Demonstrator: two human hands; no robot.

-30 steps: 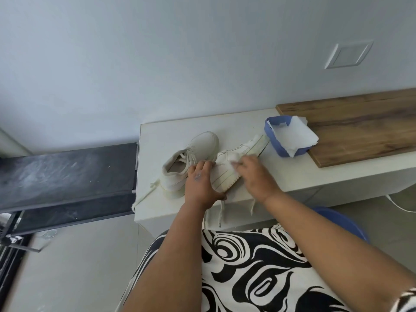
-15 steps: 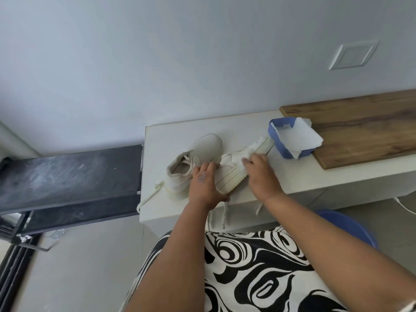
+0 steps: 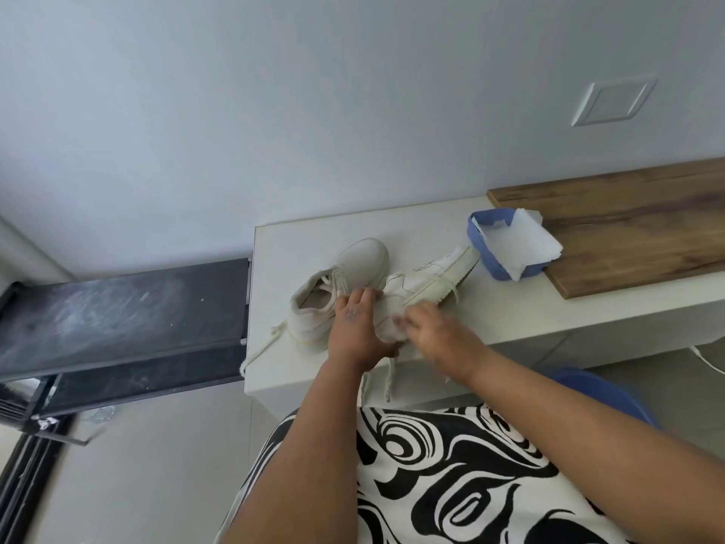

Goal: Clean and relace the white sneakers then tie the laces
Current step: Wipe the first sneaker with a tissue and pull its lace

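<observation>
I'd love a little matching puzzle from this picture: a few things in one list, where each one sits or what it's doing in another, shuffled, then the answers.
Things:
1. white sneaker lying on its side
2. upright white sneaker
3. blue tray lined with white paper
4. brown wooden board

Places or states:
A. on the white counter's right end, against the wall
B. at the wooden board's left edge
C. left of the hands, its lace trailing over the counter edge
D. held by the left hand, with the right hand on it

Pairs: 1-D, 2-C, 3-B, 4-A

Motion blurs the right hand [image 3: 435, 335]; it and the left hand [image 3: 359, 327] hide the tipped sneaker's [image 3: 427, 278] heel
</observation>
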